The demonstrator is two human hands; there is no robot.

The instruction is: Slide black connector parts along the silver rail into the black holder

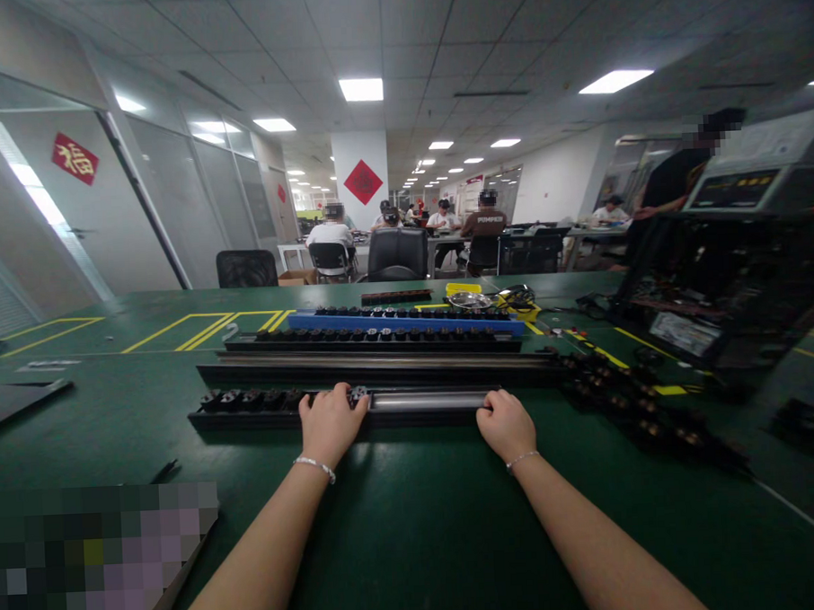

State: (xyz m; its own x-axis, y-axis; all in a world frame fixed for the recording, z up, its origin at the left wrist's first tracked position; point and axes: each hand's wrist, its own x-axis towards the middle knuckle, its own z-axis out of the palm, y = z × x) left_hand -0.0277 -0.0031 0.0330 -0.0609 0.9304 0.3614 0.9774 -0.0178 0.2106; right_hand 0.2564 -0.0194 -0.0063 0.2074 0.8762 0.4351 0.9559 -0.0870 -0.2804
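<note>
A long black channel (425, 418) with a silvery inner face lies crosswise on the green table in front of me. Black socket-like modules (253, 400) sit in a row along its left part, and the right part shows bare metal. My left hand (332, 421) is closed over the last modules of the row, fingers bent down into the channel. Beside its thumb shows one module (359, 394) with lighter marks. At the channel's right end, my right hand (510, 419) grips the edge with curled fingers. The fingertips of both hands are partly hidden.
Behind lie a bare channel (383, 364), a black strip of modules (300, 337) and a blue strip (441, 322). Dark loose modules (644, 407) are heaped at right, near a large black machine (689, 275). A metal bowl (470, 300) stands farther back. Several people sit beyond.
</note>
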